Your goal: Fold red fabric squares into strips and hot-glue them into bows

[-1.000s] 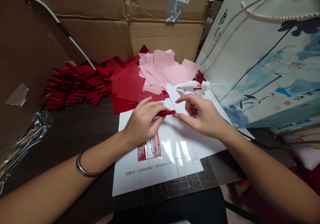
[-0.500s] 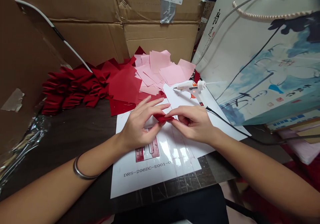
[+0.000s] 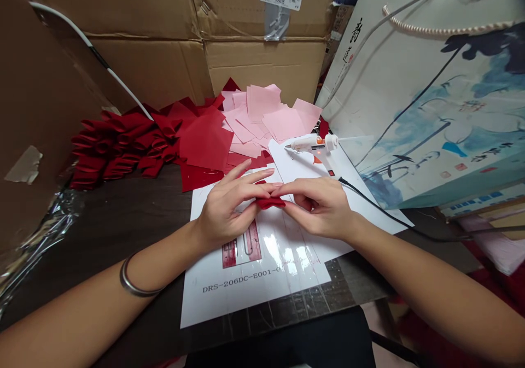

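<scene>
Between my two hands is a small folded piece of red fabric (image 3: 270, 202), held above the white printed sheet (image 3: 241, 302). My left hand (image 3: 229, 204) pinches its left end between thumb and index finger, the other fingers stretched out. With thumb and index finger, my right hand (image 3: 318, 204) grips the right end, its remaining fingers curled in. The two index fingertips meet on top of the fabric. A white glue gun (image 3: 314, 144) lies behind my right hand, on white paper.
Folded red fabric pieces (image 3: 123, 144) are heaped at the back left, beside flat red squares (image 3: 207, 141) and pink squares (image 3: 262, 105). Cardboard boxes (image 3: 262, 64) stand behind. A paper bag (image 3: 410, 100) leans at the right. The glue gun's black cord (image 3: 377, 209) runs right.
My left index finger has come down onto the red fabric, meeting my right index finger. The fabric's folded edge now shows wider and wavy. The camera view has shifted slightly.
</scene>
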Action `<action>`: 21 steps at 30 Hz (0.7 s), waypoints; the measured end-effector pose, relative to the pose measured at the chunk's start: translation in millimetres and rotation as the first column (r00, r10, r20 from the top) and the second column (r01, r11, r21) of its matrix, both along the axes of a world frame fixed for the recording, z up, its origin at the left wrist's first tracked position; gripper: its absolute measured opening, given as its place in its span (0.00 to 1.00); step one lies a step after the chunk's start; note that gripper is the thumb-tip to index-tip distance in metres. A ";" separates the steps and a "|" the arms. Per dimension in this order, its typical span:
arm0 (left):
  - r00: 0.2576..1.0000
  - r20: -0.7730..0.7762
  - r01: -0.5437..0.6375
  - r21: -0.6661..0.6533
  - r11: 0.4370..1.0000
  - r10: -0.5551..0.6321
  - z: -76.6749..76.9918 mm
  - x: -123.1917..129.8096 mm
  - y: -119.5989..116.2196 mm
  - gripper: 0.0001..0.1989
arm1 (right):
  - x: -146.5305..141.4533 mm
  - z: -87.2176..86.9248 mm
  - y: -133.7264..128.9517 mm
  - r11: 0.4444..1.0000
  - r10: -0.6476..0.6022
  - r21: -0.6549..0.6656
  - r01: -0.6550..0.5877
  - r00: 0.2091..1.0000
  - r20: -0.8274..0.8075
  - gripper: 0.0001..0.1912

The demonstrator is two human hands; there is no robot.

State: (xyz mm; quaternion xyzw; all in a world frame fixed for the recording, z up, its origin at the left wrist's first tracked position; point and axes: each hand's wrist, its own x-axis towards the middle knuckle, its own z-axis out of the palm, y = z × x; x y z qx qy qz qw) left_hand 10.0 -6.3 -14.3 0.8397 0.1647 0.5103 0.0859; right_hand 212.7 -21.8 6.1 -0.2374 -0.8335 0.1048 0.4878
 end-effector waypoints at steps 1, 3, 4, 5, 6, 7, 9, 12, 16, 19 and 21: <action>1.000 0.000 0.005 0.005 1.000 -0.005 -0.2 -0.3 0.4 0.14 | -0.1 0.4 -0.4 1.000 0.002 0.002 -0.002 1.000 0.000 0.12; 1.000 -0.001 0.014 0.008 1.000 -0.014 -0.4 -0.6 0.9 0.14 | -0.2 1.2 -1.2 1.000 0.002 0.004 -0.002 1.000 -0.002 0.11; 1.000 -0.003 0.018 0.007 1.000 -0.018 -0.4 -0.6 1.0 0.14 | -0.3 1.5 -1.5 1.000 0.003 0.006 -0.003 1.000 -0.003 0.10; 1.000 -0.006 0.021 0.003 1.000 -0.021 -0.4 -0.6 1.1 0.14 | -0.4 1.8 -1.6 1.000 0.004 0.010 -0.004 1.000 -0.002 0.10; 1.000 -0.009 0.022 0.003 1.000 -0.022 -0.4 -0.5 1.1 0.13 | -0.5 2.0 -1.7 1.000 0.006 0.014 -0.006 1.000 -0.001 0.09; 1.000 -0.010 0.023 0.005 1.000 -0.023 -0.3 -0.3 1.1 0.13 | -0.6 2.3 -1.8 1.000 0.008 0.019 -0.008 1.000 -0.001 0.08; 1.000 -0.009 0.023 0.013 1.000 -0.023 0.0 0.2 0.9 0.13 | -0.9 2.8 -1.7 1.000 0.010 0.027 -0.010 1.000 -0.006 0.06; 1.000 -0.008 0.016 0.016 1.000 -0.016 0.8 1.2 -0.3 0.12 | -0.9 3.2 -1.6 0.999 0.018 0.027 -0.018 1.000 -0.020 0.06; 1.000 0.010 0.018 -0.002 1.000 -0.018 1.5 1.5 -2.0 0.11 | -0.1 2.5 -1.3 1.000 0.019 0.000 -0.019 0.999 -0.029 0.06; 1.000 0.012 0.024 0.008 1.000 -0.024 1.1 0.9 -1.6 0.11 | 0.7 2.8 -1.3 1.000 0.005 -0.026 -0.005 1.000 -0.030 0.07; 1.000 0.005 0.022 0.016 1.000 -0.022 1.0 0.6 -1.1 0.13 | 1.3 3.8 -1.3 1.000 0.011 -0.025 -0.011 1.000 -0.027 0.07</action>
